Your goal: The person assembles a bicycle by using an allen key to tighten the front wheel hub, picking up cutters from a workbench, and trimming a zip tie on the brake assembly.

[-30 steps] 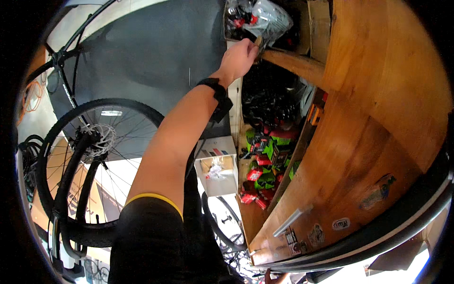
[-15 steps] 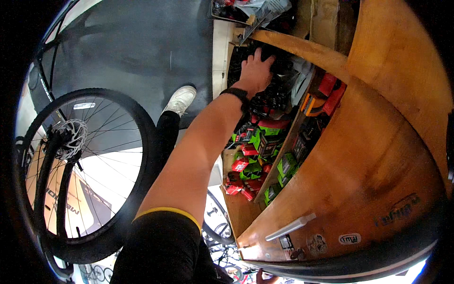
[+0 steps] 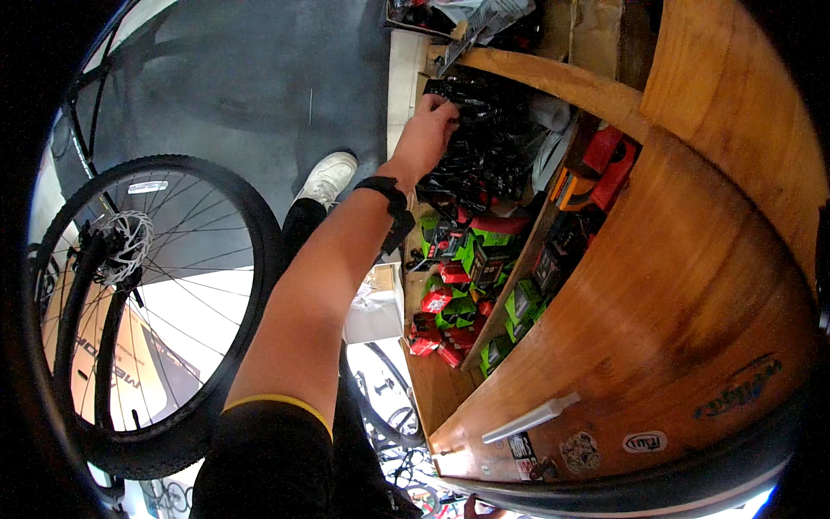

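My left hand [image 3: 432,128], with a black strap on the wrist, is at the left edge of an open wooden drawer [image 3: 441,389]. Its fingers are curled in against the thumb; whatever they hold is hidden. Just beside the fingertips lies a pile of black parts in shiny plastic bags [image 3: 493,138]. Nearer in the drawer are several small red and green boxes [image 3: 454,303]. Only a bit of a hand [image 3: 475,509], apparently my right hand, shows at the bottom rim by the wooden worktop's edge; its grip cannot be made out.
The wooden worktop [image 3: 648,320] overhangs the drawer on the right, with a pale stick-like object [image 3: 530,418] on its surface. To my left stands a bicycle wheel [image 3: 251,208] with a disc rotor. A white box [image 3: 376,316] sits under my forearm. My shoe [image 3: 328,177] rests on the dark mat [image 3: 242,86].
My left hand has moved left, from over the black bagged parts to the drawer's side, and its spread fingers have curled in. More of the pile and the white box now show.
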### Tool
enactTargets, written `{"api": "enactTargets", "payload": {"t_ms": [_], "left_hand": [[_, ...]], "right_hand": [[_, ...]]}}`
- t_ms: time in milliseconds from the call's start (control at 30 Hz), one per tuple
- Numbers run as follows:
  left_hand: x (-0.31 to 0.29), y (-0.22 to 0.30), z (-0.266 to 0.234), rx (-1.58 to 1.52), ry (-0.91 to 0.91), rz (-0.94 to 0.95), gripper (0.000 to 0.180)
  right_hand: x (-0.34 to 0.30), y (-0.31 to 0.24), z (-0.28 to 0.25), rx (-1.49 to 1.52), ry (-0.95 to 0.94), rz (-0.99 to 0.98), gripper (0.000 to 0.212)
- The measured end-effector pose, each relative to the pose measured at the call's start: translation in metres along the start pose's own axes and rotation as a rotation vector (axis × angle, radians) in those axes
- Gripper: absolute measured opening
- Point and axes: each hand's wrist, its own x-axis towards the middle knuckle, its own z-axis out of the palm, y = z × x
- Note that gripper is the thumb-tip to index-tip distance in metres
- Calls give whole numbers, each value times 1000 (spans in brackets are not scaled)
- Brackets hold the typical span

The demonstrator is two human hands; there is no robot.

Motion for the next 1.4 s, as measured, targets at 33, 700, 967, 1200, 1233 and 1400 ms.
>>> {"api": "enactTargets", "payload": {"t_ms": [33, 700, 967, 1200, 1233, 1400], "left_hand": [[4, -6, 0, -2, 3, 111, 38], [-48, -18, 16, 286, -144, -194, 21], [-70, -27, 63, 3, -335, 62, 52], [-80, -12, 53, -159, -464, 99, 43], [-82, -6, 51, -170, -474, 42, 42], [-86, 20, 49, 144, -376, -211, 40]], "right_hand": [[3, -3, -3, 16, -10, 7, 26], [11, -22, -13, -15, -60, -68, 23], [11, -8, -13, -124, -64, -98, 33], [0, -1, -11, 29, -147, 29, 33], [-21, 19, 4, 147, -92, 198, 33], [-18, 21, 10, 22, -5, -9, 30]]}}
